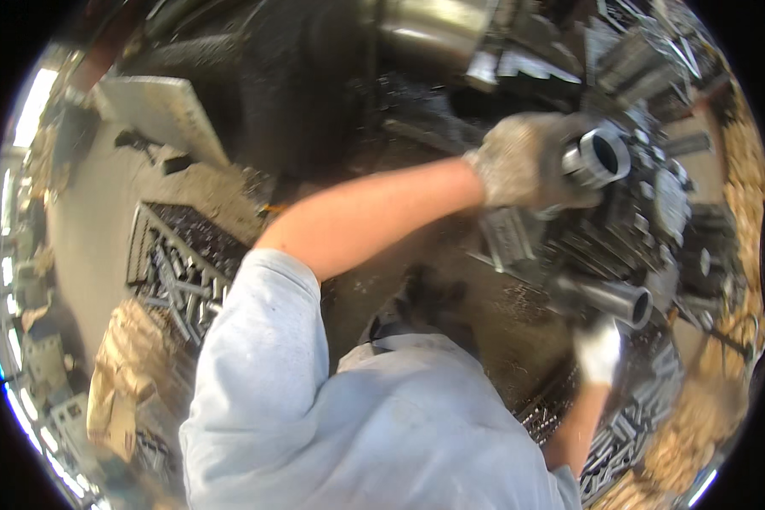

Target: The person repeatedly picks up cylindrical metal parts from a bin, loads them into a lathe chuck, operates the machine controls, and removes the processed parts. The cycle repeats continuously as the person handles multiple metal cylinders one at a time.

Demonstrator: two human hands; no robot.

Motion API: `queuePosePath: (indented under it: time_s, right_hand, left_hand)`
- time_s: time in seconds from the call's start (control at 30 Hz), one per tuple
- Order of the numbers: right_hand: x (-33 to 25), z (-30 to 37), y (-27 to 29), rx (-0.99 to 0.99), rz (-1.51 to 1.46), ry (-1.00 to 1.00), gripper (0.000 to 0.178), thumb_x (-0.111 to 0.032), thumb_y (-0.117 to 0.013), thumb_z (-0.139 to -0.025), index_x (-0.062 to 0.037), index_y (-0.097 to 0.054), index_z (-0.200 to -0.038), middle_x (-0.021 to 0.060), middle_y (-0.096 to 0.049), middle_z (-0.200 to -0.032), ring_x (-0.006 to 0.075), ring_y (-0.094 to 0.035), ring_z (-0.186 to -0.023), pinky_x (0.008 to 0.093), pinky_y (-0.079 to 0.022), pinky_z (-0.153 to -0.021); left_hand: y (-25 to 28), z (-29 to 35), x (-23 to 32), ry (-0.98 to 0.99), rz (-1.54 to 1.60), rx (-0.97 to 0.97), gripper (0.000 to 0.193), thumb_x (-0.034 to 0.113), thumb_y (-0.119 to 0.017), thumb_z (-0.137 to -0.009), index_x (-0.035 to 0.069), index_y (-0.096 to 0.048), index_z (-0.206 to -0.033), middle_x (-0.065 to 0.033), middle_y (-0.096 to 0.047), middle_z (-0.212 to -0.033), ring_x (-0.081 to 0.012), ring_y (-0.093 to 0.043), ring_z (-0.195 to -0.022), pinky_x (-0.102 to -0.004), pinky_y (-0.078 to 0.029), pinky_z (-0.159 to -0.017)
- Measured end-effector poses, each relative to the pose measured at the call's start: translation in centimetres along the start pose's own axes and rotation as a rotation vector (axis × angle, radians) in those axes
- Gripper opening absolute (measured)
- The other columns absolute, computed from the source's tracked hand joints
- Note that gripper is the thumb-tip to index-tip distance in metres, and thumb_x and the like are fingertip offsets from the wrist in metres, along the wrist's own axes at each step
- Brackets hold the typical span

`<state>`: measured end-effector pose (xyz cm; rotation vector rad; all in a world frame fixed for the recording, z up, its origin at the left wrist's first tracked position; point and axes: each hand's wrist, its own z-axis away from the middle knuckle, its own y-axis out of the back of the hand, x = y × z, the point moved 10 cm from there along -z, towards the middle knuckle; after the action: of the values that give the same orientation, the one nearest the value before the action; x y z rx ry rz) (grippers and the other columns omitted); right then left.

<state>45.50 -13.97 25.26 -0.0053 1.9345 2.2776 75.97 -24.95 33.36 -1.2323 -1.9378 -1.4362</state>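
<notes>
My left arm reaches across to the upper right. Its dirty grey-gloved left hand (531, 161) is closed around a short shiny metal tube (582, 164), whose open end points right. Lower on the right, my right hand (597, 348), in a white glove with dark fingers, is blurred. It grips a longer grey metal tube (612, 299) that lies crosswise above the hand, its open end also facing right. Behind both tubes, metal bars and offcuts (595, 242) are heaped.
A large metal cylinder (438, 30) and dark machinery stand at the top. A mesh crate (157, 229) with many short metal pieces is on the left, beside a brown paper sack (127, 365). More cut tubes (625, 433) lie at lower right, near tan sacks (697, 425).
</notes>
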Motion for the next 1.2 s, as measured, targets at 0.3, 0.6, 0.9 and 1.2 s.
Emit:
queuePosePath:
  time_s: [0.3, 0.6, 0.9, 1.2]
  right_hand:
    - [-16.2, 0.6, -6.2, 0.140, -0.140, 0.605, 0.034, -0.028, -0.082, -0.086, -0.0054, -0.073, -0.109, 0.0180, -0.076, -0.099, 0.0354, -0.075, -0.080, 0.0455, -0.062, -0.070]
    - [-20.2, -2.3, 2.6, -0.349, -0.923, 0.477, 0.047, -0.032, -0.078, -0.091, 0.0041, -0.072, -0.121, 0.0157, -0.078, -0.102, 0.0228, -0.075, -0.092, 0.0332, -0.060, -0.084]
    - [-21.5, -2.8, 10.6, -0.615, -0.865, 0.382, 0.083, -0.033, -0.093, -0.068, -0.0014, -0.063, -0.138, 0.0171, -0.076, -0.111, 0.0302, -0.076, -0.095, 0.0411, -0.061, -0.091]
    - [-22.8, -24.6, 18.0, 0.169, 0.623, 0.967, 0.039, -0.029, -0.083, -0.085, -0.0125, -0.076, -0.119, 0.0148, -0.080, -0.100, 0.0341, -0.080, -0.096, 0.0432, -0.064, -0.085]
  left_hand:
    - [10.5, 5.2, -5.8, 0.358, 1.050, 0.240, 0.069, 0.063, -0.071, -0.097, 0.007, -0.065, -0.136, -0.0156, -0.076, -0.121, -0.0310, -0.077, -0.106, -0.0483, -0.066, -0.092]
    - [-0.5, 14.8, -10.4, 0.725, 1.556, 0.476, 0.085, 0.080, -0.047, -0.101, 0.002, -0.066, -0.131, -0.0173, -0.076, -0.112, -0.0344, -0.075, -0.101, -0.0501, -0.063, -0.093]
    - [4.4, 7.9, 1.2, 0.015, 1.159, 0.305, 0.089, 0.063, -0.065, -0.102, 0.003, -0.038, -0.161, -0.0166, -0.056, -0.152, -0.0322, -0.058, -0.138, -0.0477, -0.048, -0.117]
    - [3.0, 27.0, -17.7, 0.801, 0.694, 0.617, 0.043, 0.035, -0.070, -0.104, 0.003, -0.067, -0.133, -0.0100, -0.075, -0.119, -0.0190, -0.070, -0.102, -0.0348, -0.057, -0.093]
